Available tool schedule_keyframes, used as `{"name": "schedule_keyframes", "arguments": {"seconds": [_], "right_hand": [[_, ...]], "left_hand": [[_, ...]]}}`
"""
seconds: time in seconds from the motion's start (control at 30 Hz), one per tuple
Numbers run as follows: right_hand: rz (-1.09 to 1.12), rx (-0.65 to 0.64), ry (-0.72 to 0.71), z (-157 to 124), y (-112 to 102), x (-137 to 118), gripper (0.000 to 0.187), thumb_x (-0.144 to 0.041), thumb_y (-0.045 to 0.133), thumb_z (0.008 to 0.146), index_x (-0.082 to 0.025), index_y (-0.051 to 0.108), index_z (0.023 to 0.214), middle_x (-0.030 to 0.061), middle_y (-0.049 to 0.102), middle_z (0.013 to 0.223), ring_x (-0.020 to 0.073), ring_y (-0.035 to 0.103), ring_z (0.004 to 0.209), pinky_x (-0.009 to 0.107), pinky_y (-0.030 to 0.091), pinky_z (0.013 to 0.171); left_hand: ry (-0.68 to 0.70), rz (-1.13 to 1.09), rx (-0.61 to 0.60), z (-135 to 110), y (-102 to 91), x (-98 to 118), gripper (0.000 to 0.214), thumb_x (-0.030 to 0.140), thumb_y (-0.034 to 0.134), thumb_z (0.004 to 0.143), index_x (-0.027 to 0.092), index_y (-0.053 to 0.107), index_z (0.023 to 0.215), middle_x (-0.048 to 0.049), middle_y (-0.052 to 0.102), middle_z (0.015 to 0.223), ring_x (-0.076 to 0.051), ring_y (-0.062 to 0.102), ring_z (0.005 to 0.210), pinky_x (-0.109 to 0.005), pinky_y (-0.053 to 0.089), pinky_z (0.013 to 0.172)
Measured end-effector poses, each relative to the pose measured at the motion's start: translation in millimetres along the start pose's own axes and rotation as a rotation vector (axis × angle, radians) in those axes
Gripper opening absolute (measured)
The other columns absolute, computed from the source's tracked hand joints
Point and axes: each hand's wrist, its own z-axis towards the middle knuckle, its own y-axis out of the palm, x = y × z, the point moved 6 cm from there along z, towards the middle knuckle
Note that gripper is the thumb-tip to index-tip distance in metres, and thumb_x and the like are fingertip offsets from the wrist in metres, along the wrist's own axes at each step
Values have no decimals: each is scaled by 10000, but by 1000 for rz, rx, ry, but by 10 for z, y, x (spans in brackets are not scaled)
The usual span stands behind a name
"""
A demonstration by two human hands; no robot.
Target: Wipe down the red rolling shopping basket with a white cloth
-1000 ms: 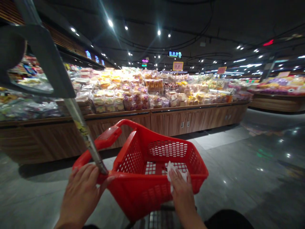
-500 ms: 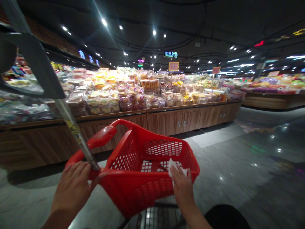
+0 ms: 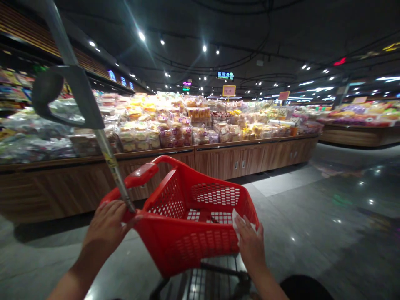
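1. So the main thing here is a red plastic shopping cart (image 3: 156, 246), right in front of the person, with its perforated basket angled away to the right.
2. Left hand (image 3: 108, 221): fingers bent together over the cart handle (image 3: 142, 177), thumb off toward the basket corner. The underside is hidden, so no clue how tight that grip is.
3. Right hand (image 3: 251, 243): bunched around a white tissue (image 3: 236, 221), fingers close together, pressing it over the near rim (image 3: 187, 223) toward the front end of the basket.
4. Progress-wise, I'd call it mid-wipe: the tissue is in hand and on the plastic. Can't tell which bits are done, since the red surface shows no wet streak or clean patch. The far rim (image 3: 215, 180) and the handle have no tissue on them right now, so whether they count as left over is anyone's guess.
5. A metal pole (image 3: 111, 162) with a dark grey loop grip (image 3: 90, 98) leans up beside the left hand, its foot by the basket corner.
6. Behind the cart there's a wood-panelled bench (image 3: 215, 162) piled with bagged baked goods (image 3: 175, 135), plus a 9.9 price sign (image 3: 229, 90).
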Motion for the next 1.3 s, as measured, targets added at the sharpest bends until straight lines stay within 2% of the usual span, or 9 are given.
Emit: {"name": "schedule_keyframes", "arguments": {"seconds": [0.13, 0.2, 0.27, 0.37, 0.47, 0.7, 0.97, 1.17, 1.3], "right_hand": [[46, -39, -14, 26, 94, -215, 499, -52, 348, 849, -276, 498, 1269, 24, 514, 1313, 217, 418, 1254, 555, 17, 1070], [96, -65, -69, 76, 187, -468, 513, -39, 354, 846, -297, 496, 1266, 7, 530, 1298, 196, 406, 1265, 537, -11, 1077], [131, -79, -118, 130, 270, -698, 501, -53, 368, 855, -299, 483, 1276, 11, 536, 1293, 184, 399, 1270, 526, -5, 1081], [139, -76, -163, 170, 330, -874, 489, -76, 383, 865, -288, 455, 1300, 36, 529, 1301, 181, 398, 1272, 527, 24, 1080], [123, -51, -183, 122, 284, -771, 526, -49, 374, 848, -307, 445, 1301, 24, 531, 1301, 175, 419, 1257, 542, 1, 1074], [-23, -16, 12, -82, 71, -47, 556, -20, 312, 815, -269, 483, 1282, 61, 522, 1307, 238, 483, 1202, 613, 88, 1030], [110, -44, -178, -69, 253, -571, 612, 28, 335, 771, -255, 462, 1299, 40, 526, 1304, 175, 440, 1240, 517, -10, 1084], [41, 7, -135, -223, 167, -241, 589, 10, 344, 785, -281, 486, 1276, 36, 564, 1263, 217, 509, 1179, 580, 48, 1064], [46, 63, -133, -260, 233, -311, 619, 22, 317, 779, -302, 472, 1283, 12, 542, 1286, 218, 493, 1196, 582, 33, 1068]], "left_hand": [[-214, -69, 207, 30, -266, 160, 617, 511, 572, 746, 90, 449, 1180, -167, 533, 1169, -300, 466, 1135, -481, 372, 974], [-234, -192, 259, 69, -361, 529, 536, 423, 602, 756, 121, 465, 1178, -142, 533, 1175, -277, 469, 1144, -460, 375, 993], [-120, -338, 187, 140, -313, 1077, 327, 326, 541, 813, 173, 518, 1101, -104, 554, 1170, -241, 493, 1135, -458, 354, 1024], [11, -374, 1, 196, -18, 1818, 317, 339, 494, 842, 186, 536, 1116, -90, 571, 1190, -231, 478, 1167, -430, 342, 1040], [7, -311, -152, 166, 340, 2120, 359, 404, 445, 863, 183, 555, 1124, -88, 623, 1117, -232, 540, 1081, -443, 342, 1029], [-50, -248, -181, 76, 573, 1961, 365, 430, 412, 871, 163, 594, 1040, -105, 630, 1037, -261, 541, 1051, -478, 301, 1036], [-42, -175, -175, 21, 735, 1722, 475, 470, 405, 866, 75, 580, 1063, -182, 613, 1094, -294, 516, 1108, -477, 280, 1045], [3, -149, -161, -5, 808, 1528, 449, 475, 399, 870, 111, 576, 1063, -160, 615, 1114, -280, 515, 1122, -467, 291, 1044], [29, -156, -141, 8, 838, 1456, 436, 464, 415, 867, 105, 579, 1052, -156, 627, 1093, -283, 529, 1101, -476, 317, 1030]]}}
